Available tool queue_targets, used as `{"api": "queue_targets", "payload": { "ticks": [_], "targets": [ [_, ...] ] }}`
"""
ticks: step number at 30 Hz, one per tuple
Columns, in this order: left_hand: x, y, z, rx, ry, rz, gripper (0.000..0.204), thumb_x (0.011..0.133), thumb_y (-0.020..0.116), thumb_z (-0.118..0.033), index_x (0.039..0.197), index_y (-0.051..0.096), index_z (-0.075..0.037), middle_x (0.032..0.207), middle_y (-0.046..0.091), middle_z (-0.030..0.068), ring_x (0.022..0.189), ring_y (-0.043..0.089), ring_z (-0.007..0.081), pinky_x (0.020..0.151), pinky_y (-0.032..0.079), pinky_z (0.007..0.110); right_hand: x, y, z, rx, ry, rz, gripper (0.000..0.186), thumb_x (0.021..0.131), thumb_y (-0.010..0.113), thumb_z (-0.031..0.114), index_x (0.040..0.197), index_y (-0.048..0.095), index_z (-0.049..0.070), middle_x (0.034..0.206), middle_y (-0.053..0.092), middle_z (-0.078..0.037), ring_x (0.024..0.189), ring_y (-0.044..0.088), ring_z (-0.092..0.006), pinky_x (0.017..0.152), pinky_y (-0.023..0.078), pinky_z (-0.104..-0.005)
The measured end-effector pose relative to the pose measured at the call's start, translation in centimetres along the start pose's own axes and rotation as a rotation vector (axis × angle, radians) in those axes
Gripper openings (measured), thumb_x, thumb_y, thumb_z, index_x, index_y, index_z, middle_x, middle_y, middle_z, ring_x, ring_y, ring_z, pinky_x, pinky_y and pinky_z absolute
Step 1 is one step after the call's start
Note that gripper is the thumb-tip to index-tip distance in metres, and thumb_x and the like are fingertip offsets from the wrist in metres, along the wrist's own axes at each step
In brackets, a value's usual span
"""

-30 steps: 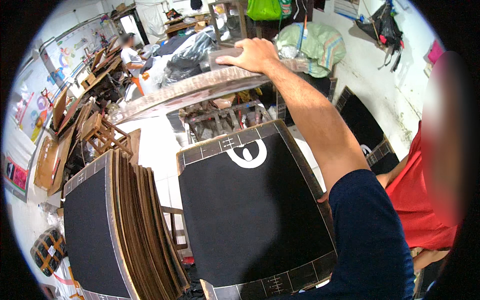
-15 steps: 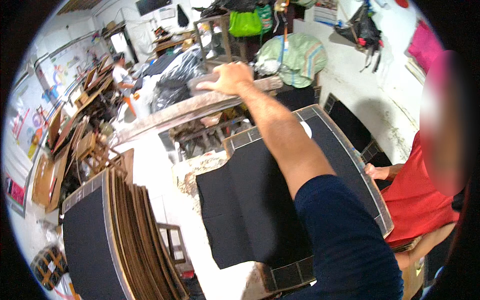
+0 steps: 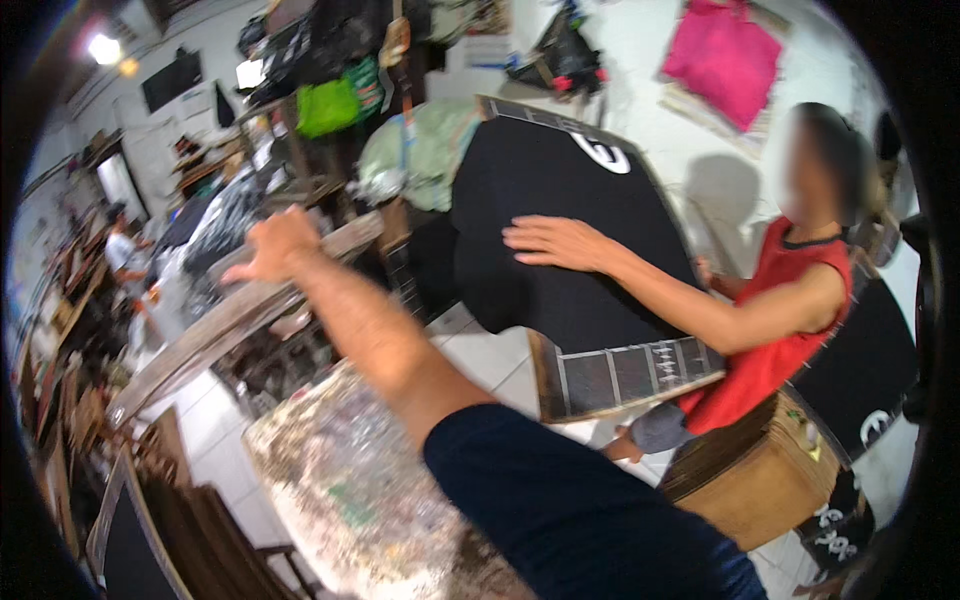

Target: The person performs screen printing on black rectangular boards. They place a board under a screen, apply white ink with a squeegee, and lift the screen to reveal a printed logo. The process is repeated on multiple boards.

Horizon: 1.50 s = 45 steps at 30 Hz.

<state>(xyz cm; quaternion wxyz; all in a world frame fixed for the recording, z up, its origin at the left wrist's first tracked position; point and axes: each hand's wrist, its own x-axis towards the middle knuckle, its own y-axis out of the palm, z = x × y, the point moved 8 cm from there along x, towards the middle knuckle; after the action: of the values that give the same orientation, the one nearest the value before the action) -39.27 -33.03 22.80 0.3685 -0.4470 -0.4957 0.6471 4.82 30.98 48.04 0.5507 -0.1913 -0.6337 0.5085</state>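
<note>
My right hand (image 3: 280, 247) reaches far forward to a worn wooden bar (image 3: 250, 318). Its fingers curl over the top and its thumb stretches to the left. A blurred greyish-brown thing shows between thumb and fingers, too unclear to name. Below my forearm stands a paint-stained worktable (image 3: 350, 455). My left hand is out of view. To the right, a co-worker in red carries a tilted board covered in black fabric (image 3: 560, 200), with a white print near its top. One of the co-worker's hands (image 3: 560, 243) lies flat on the fabric.
A stack of boards (image 3: 190, 530) stands at the lower left. By the co-worker is another stack of brown boards (image 3: 760, 480). More black-covered boards (image 3: 865, 350) lean at the right. A pale green sack (image 3: 425, 150) sits at the back; another person (image 3: 125, 250) is far left.
The co-worker has lifted the fabric-covered board off the worktable and moved it right, baring the stained top. My view has turned right. My right hand stays at the wooden bar.
</note>
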Motion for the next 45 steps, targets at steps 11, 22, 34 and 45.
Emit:
{"api": "queue_targets", "payload": {
  "ticks": [11, 22, 34, 45],
  "targets": [
    [3.2, -0.4, -2.3, -0.096, 0.013, -0.068, 0.067, 0.096, 0.068, -0.028, 0.151, 0.035, -0.009, 0.134, 0.063, 0.0272, 0.105, 0.069, 0.0339, 0.081, 0.059, 0.044, 1.5, 0.0, -0.6, -0.013, -0.017, 0.001, 0.104, 0.068, 0.051, 0.1, 0.106, 0.079, 0.008, 0.109, 0.077, -0.019, 0.11, 0.072, -0.0317, 0.105, 0.048, -0.0448],
    [-3.6, 3.7, 0.4, -0.393, -0.287, -0.274, 0.051, 0.1, 0.065, -0.029, 0.14, 0.05, -0.002, 0.127, 0.067, 0.0265, 0.102, 0.068, 0.0325, 0.084, 0.057, 0.043, 1.1, -1.5, -0.7, -0.086, 0.109, -0.011, 0.11, 0.062, 0.054, 0.102, 0.132, 0.072, 0.02, 0.129, 0.072, -0.015, 0.124, 0.066, -0.0324, 0.111, 0.047, -0.0444],
    [-15.1, 12.1, -7.3, -1.146, -0.771, -0.527, 0.043, 0.105, 0.062, -0.03, 0.129, 0.067, 0.005, 0.12, 0.072, 0.0256, 0.1, 0.067, 0.0309, 0.088, 0.056, 0.042, 1.9, -1.0, -1.4, -0.109, 0.005, -0.181, 0.104, 0.065, 0.059, 0.097, 0.127, 0.075, 0.015, 0.117, 0.076, -0.018, 0.11, 0.072, -0.0337, 0.101, 0.054, -0.0477],
    [-4.8, 20.7, -15.6, -1.026, -0.487, -0.055, 0.038, 0.094, 0.081, -0.03, 0.091, 0.064, 0.003, 0.075, 0.064, 0.0041, 0.076, 0.054, 0.0142, 0.071, 0.047, 0.034, 0.8, -2.2, -0.1, -0.11, -0.002, -0.153, 0.096, 0.066, 0.059, 0.097, 0.113, 0.08, 0.016, 0.106, 0.079, -0.013, 0.103, 0.075, -0.033, 0.095, 0.057, -0.0472]
  ]
}}
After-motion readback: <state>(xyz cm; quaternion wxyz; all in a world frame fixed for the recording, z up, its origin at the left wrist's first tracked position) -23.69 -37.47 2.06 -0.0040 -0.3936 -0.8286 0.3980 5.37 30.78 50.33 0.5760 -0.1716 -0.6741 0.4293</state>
